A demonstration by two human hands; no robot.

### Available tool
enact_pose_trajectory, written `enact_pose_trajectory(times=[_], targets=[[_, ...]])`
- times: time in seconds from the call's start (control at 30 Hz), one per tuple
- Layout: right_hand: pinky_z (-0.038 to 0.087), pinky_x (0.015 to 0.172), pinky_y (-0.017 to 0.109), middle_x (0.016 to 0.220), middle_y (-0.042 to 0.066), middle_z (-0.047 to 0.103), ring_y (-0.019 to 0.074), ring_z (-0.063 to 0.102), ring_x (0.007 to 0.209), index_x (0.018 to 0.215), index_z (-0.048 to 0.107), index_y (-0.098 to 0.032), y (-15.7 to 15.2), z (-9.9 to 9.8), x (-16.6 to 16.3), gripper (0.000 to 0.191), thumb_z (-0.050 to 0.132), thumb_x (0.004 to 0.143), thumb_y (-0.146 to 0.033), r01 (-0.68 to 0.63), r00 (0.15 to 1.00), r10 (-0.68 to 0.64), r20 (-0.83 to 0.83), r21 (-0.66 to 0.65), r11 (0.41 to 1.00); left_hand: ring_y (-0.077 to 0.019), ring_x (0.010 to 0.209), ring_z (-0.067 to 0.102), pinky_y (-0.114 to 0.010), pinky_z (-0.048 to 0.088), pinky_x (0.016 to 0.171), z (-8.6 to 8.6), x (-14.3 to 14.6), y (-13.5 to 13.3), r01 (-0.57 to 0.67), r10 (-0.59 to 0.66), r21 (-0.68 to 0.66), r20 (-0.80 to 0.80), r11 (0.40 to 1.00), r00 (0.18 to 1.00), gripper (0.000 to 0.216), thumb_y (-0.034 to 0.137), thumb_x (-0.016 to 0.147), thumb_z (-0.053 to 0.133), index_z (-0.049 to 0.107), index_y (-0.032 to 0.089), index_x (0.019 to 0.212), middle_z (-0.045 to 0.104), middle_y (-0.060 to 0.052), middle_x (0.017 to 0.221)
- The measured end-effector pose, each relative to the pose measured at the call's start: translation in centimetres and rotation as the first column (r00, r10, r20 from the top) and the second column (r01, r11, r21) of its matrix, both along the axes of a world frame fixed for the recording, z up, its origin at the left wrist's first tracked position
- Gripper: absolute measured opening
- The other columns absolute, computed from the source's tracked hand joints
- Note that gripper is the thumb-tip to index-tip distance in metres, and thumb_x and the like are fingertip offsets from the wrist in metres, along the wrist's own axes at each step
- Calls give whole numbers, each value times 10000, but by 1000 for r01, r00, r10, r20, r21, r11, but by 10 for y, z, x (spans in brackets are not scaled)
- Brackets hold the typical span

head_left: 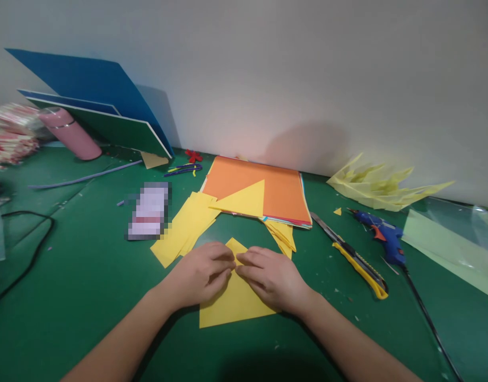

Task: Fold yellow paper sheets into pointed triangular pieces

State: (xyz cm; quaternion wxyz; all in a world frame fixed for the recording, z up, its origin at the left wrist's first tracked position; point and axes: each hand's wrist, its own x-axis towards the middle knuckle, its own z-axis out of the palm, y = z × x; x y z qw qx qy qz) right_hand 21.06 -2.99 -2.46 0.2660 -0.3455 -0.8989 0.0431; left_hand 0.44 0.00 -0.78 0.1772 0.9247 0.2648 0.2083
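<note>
A sheet of yellow paper [238,310] lies on the green table in front of me, its top corner pointing away. My left hand [206,273] is on its left part, fingers curled together and pressing at the middle. From the other side my right hand [270,276] grips it, fingertips almost meeting those of the left. The two hands hide much of the sheet, including any fold under the fingers. Just beyond are a stack of yellow paper pieces [188,228], a yellow paper triangle [247,200] on orange sheets [276,180], and folded yellow pieces [284,236].
To the right lie a yellow utility knife [361,265], its blade out, and a blue glue gun [381,233] with a trailing cord. A pale yellow paper shape [383,185] stands by the wall. At left are a pixelated phone [150,209], pink bottle [71,132] and blue board [93,79].
</note>
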Motion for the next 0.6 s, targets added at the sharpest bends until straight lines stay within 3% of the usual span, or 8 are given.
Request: enact_pose_trajectory(times=[0.33, 0.6], targets=[[497, 781, 287, 940, 29, 721, 174, 611, 848, 874, 661, -193, 0, -4, 1, 240, 448, 837, -88, 32, 992, -37, -124, -44, 999, -199, 859, 615, -339, 522, 769, 3, 1, 0, 7, -7, -2, -27, 1000, 1000, 259, 127, 868, 447, 699, 165, 911, 661, -80, 916], [483, 671, 290, 929, 64, 685, 204, 567, 865, 974, 665, -201, -3, 0, 1, 247, 454, 864, -134, 29, 998, -25, 57, -69, 997, -207, 902, 607, -346, 524, 798, 4, 2, 0, -18, 18, -13, 10, 1000, 1000, 246, 136, 861, 460, 705, 159, 874, 672, -75, 899]])
